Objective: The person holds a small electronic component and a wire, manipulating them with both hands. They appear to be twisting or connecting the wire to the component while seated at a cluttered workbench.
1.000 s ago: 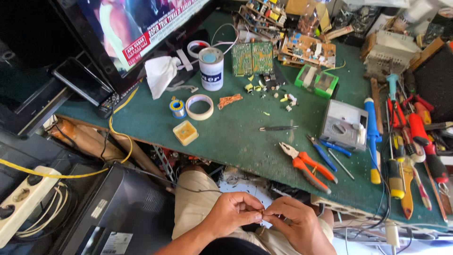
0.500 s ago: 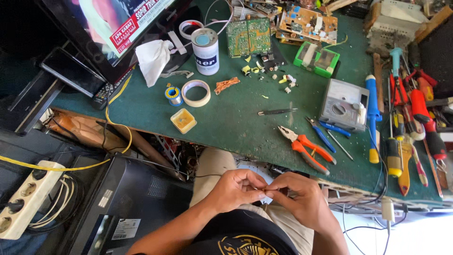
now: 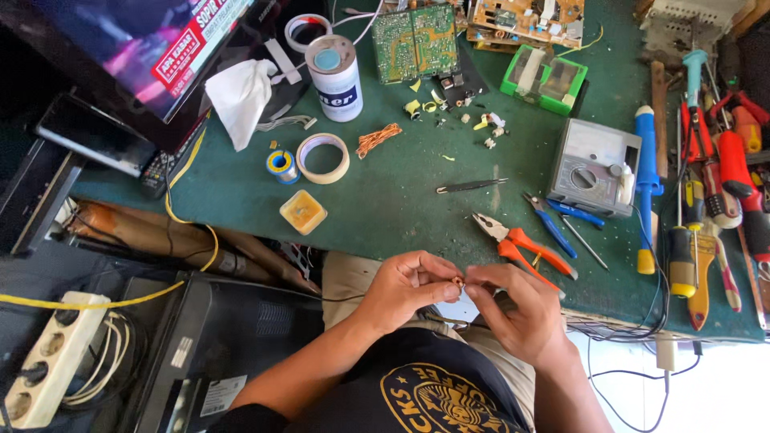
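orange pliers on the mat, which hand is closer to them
Right. The right hand sits just below the orange pliers, nearly touching the handles. The left hand is farther off to the pliers' left; both pinch a small coppery part.

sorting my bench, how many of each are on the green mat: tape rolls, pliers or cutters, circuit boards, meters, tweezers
tape rolls: 2, wide cream roll and white roll
pliers or cutters: 2, orange-handled pliers and blue-handled cutters
circuit boards: 2, green board and tan board
meters: 1, grey meter
tweezers: 1, black tweezers
total: 8
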